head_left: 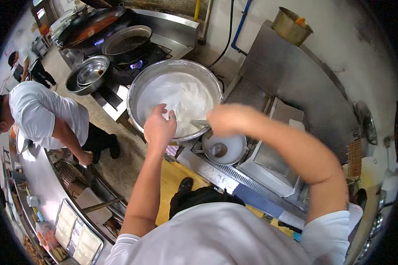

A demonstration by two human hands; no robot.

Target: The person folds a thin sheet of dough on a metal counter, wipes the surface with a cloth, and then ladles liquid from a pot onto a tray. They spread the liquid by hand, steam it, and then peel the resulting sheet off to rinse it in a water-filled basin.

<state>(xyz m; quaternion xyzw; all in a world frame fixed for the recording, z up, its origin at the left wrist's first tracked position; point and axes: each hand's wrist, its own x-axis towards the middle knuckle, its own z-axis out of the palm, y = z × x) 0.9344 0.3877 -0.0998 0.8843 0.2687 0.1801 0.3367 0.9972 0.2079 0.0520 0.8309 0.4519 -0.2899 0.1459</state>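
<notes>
A big round metal pot [135,115] holds a white, wet-looking mass [181,90] with a smooth, streaked surface. My left hand [160,126] hovers over the near left part of the pot, its thumb and fingers apart and nothing visible between them. At the pot's near right rim, my right hand [225,120] is closed and blurred by motion. From its fist a grey flat-bladed tool [200,123] points left over the white mass; its handle is hidden in my fingers. Just below that hand sits a smaller pan of cloudy liquid [235,150] with a round dark shape in it.
On the stove at the back left are a dark pot [128,39], a wok of red sauce [93,31] and nested metal bowls [90,73]; burner flames show. A co-worker [53,115] bends over the left counter [44,172]. A brass-coloured pot [292,26] stands on the ledge.
</notes>
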